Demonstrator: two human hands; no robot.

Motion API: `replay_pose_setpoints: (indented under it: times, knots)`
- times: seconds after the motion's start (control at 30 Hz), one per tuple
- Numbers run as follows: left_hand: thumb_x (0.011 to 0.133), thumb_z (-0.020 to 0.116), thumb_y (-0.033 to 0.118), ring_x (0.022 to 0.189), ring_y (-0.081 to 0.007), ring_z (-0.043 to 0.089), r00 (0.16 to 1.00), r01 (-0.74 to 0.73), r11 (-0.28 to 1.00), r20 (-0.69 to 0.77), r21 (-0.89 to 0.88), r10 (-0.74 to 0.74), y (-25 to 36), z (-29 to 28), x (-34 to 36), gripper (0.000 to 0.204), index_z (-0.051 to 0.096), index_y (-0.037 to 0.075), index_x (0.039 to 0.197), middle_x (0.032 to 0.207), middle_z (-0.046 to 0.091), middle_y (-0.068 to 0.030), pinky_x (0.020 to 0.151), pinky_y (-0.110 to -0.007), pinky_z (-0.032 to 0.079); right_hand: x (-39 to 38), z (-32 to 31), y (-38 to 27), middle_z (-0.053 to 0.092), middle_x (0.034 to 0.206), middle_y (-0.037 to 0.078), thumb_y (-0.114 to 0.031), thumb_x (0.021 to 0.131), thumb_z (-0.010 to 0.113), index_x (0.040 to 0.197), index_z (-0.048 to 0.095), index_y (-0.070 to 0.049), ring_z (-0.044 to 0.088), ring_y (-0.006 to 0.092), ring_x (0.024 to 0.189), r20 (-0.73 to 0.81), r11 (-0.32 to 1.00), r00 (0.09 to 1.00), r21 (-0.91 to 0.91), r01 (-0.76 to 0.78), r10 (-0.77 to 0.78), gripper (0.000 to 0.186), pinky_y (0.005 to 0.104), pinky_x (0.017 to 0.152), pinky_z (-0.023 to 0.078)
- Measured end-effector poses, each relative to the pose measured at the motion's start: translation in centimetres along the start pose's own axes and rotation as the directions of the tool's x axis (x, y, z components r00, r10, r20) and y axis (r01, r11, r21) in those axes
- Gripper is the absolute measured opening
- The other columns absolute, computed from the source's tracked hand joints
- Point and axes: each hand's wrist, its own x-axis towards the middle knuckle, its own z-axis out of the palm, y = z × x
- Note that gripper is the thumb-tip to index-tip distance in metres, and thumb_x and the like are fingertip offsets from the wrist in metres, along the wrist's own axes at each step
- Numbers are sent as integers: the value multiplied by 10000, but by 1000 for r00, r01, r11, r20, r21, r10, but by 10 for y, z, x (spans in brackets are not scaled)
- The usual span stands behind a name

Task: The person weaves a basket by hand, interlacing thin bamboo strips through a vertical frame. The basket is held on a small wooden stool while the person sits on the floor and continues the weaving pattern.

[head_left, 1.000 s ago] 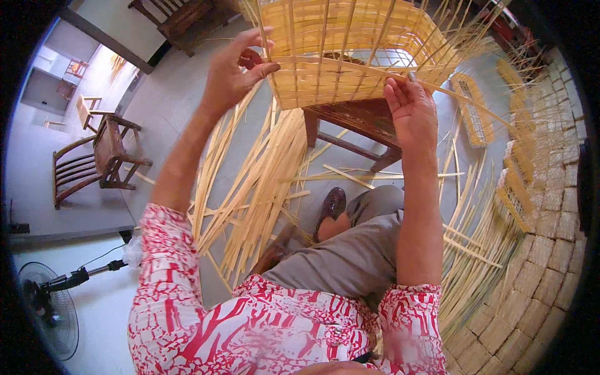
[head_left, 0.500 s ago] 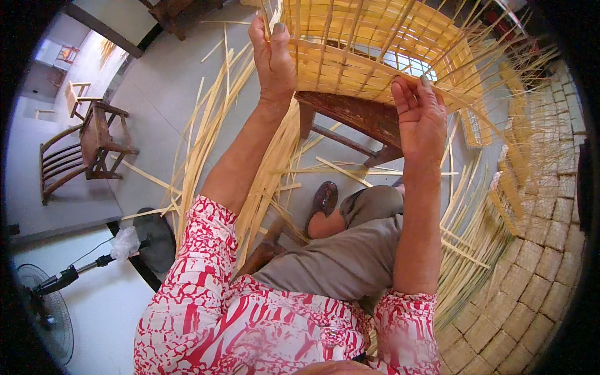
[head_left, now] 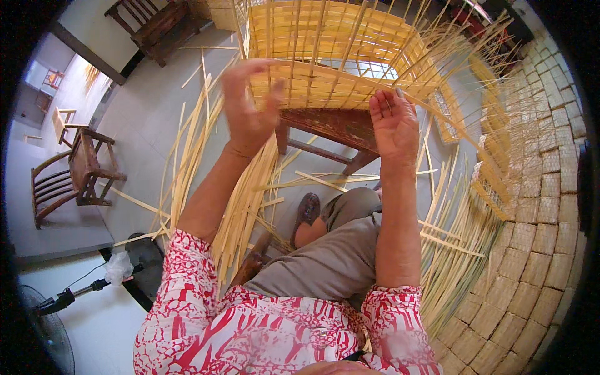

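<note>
A partly woven, yellow bamboo basket (head_left: 340, 87) with upright stakes sticking out of its top rests on a dark wooden bench (head_left: 331, 128). My right hand (head_left: 397, 128) is at the near right part of its wall, closed on a flat bamboo strip (head_left: 453, 124). From there the loose end trails down to the right, while the other part lies along the near wall. Beside the near left corner, my left hand (head_left: 250, 115) is smeared by motion, its thumb and fingers apart with nothing visible between them.
Long split bamboo strips (head_left: 187, 162) cover the floor to the left, with thinner greenish ones (head_left: 459, 250) on the right. Stacked woven pieces (head_left: 525, 269) line the right side. A wooden chair (head_left: 78, 165) and a pedestal fan (head_left: 47, 325) stand at left.
My left hand has let go of the basket's rim and shifted left and down. My right hand still holds the strip. The whole view has shifted slightly, showing another chair at the top left.
</note>
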Motion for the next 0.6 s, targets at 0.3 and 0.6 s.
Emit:
replay_pose_setpoints:
  times: [0.3, 0.6]
  knots:
    - [836, 741, 106, 831, -289, 688, 876, -188, 980, 462, 68, 136, 14, 51, 23, 210, 677, 85, 1035, 934, 668, -100, 708, -359, 566, -14, 3, -4, 645, 1115, 202, 107, 839, 494, 1207, 509, -14, 632, 379, 1095, 119, 973, 993, 232, -6, -22, 388, 500, 1003, 525]
    - [801, 804, 114, 722, -188, 667, 879, -10, 966, 458, -258, 131, 7, 48, 31, 157, 694, 56, 897, 821, 633, -66, 633, -315, 536, 8, -22, 2, 657, 1184, 196, -172, 986, 594, 1065, 631, -15, 670, 253, 1003, 499, 828, 836, 351, -438, 230, 180, 428, 910, 566]
